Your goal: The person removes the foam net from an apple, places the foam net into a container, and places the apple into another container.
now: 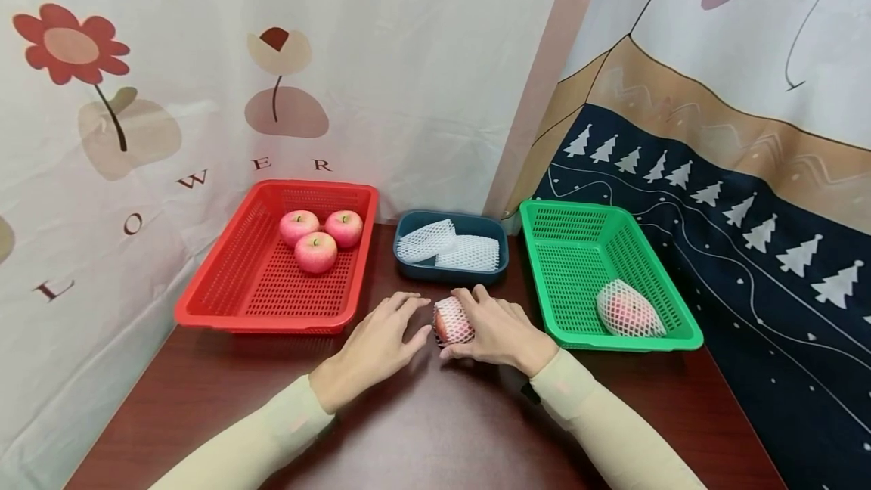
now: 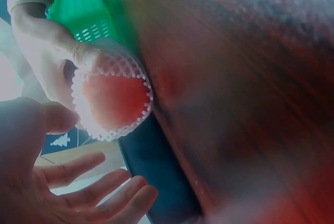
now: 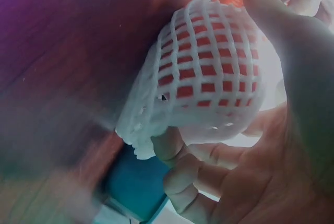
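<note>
An apple [image 1: 450, 321] in a white foam net sleeve is on the brown table, between the two hands. My right hand [image 1: 495, 329] grips it from the right, thumb at the near side and fingers over the far side. The left wrist view shows the bare red end of the apple [image 2: 116, 101] inside the net's opening. In the right wrist view the white foam net [image 3: 209, 62] covers most of the fruit, with its loose end hanging past the fingers. Just left of the apple, my left hand [image 1: 381, 337] has its fingers spread and holds nothing.
A red basket [image 1: 272, 321] at the left holds three bare apples [image 1: 316, 252]. At the back middle, a dark blue tray [image 1: 449, 275] contains white foam nets [image 1: 469, 252]. To the right stands a green basket [image 1: 565, 278] with one netted apple [image 1: 629, 310]. Printed curtains hang behind.
</note>
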A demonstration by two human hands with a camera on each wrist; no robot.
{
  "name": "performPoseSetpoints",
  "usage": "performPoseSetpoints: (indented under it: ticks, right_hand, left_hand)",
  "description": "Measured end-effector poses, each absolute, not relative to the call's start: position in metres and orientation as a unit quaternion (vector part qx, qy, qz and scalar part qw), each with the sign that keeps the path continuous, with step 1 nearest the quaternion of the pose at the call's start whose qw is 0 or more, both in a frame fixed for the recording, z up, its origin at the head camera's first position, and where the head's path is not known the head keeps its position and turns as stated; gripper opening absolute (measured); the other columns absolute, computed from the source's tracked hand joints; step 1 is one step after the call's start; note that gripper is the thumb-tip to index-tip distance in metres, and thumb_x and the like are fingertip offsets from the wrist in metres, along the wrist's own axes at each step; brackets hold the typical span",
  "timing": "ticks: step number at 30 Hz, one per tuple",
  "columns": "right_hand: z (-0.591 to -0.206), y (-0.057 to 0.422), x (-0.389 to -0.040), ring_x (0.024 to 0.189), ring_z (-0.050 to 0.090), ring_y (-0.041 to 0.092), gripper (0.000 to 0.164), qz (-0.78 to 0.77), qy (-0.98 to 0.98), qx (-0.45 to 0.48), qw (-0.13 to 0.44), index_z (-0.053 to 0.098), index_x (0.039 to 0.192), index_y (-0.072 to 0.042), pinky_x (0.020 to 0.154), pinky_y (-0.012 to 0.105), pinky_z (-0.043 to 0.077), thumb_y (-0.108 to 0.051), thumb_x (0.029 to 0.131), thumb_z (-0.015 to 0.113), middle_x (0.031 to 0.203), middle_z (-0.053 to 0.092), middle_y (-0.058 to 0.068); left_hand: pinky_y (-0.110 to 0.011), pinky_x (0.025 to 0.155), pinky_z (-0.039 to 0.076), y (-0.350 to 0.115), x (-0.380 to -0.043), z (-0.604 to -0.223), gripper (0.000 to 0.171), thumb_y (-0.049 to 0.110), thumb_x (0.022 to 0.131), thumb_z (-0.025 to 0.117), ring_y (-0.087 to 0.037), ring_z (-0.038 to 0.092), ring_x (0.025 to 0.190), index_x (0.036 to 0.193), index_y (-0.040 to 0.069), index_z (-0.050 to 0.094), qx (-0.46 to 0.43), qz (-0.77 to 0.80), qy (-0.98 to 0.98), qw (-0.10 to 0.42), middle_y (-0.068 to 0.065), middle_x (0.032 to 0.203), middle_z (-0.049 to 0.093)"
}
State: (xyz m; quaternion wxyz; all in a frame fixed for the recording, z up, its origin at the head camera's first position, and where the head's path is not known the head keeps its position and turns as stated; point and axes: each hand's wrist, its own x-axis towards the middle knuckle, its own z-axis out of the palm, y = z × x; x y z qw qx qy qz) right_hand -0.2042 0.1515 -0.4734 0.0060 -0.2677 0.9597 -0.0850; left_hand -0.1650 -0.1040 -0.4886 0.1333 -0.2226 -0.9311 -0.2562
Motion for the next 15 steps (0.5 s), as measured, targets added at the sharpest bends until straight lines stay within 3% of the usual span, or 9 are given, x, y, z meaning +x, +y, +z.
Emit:
performPoseSetpoints:
  ticks: [6, 9, 12, 15]
  right_hand:
    - [-0.4683, 0.1577, -0.1993, 0.104, 0.071, 0.029, 0.115, -0.072, 0.960, -0.270, -0.012, 0.053, 0.170, -0.023, 0.067, 0.044, 0.062, -0.083, 0.080, 0.094, 0.134, 0.063, 0.011]
    - [-0.4659, 0.1602, -0.1981, 0.121, 0.065, 0.033, 0.114, -0.070, 0.955, -0.287, -0.033, 0.053, 0.171, -0.021, 0.084, 0.050, 0.066, -0.076, 0.081, 0.098, 0.145, 0.062, 0.012]
    - [-0.4655, 0.1615, -0.2004, 0.138, 0.060, 0.037, 0.109, -0.089, 0.944, -0.315, -0.044, 0.055, 0.170, -0.018, 0.105, 0.057, 0.062, -0.062, 0.083, 0.103, 0.156, 0.062, 0.012]
    - [-0.4664, 0.1617, -0.2033, 0.149, 0.058, 0.037, 0.105, -0.117, 0.933, -0.340, -0.032, 0.055, 0.170, -0.016, 0.114, 0.061, 0.059, -0.049, 0.084, 0.106, 0.163, 0.062, 0.010]
  left_hand:
    - [-0.051, 0.110, 0.066, -0.1039, -0.1638, -0.4889, 0.044, 0.031, 0.106, 0.086, -0.030, 0.077, 0.131, 0.145, 0.012, 0.078, -0.219, -0.267, -0.930, 0.125, -0.007, 0.140, 0.079]
    - [-0.050, 0.109, 0.067, -0.1036, -0.1632, -0.4888, 0.041, 0.029, 0.106, 0.086, -0.028, 0.078, 0.129, 0.143, 0.013, 0.079, -0.217, -0.273, -0.929, 0.123, -0.006, 0.138, 0.079]
    - [-0.049, 0.108, 0.067, -0.1033, -0.1630, -0.4892, 0.039, 0.028, 0.106, 0.086, -0.027, 0.079, 0.127, 0.141, 0.012, 0.079, -0.216, -0.281, -0.928, 0.119, -0.006, 0.135, 0.080]
    - [-0.050, 0.108, 0.067, -0.1034, -0.1629, -0.4905, 0.039, 0.026, 0.105, 0.086, -0.028, 0.080, 0.125, 0.140, 0.011, 0.080, -0.218, -0.296, -0.923, 0.110, -0.008, 0.134, 0.081]
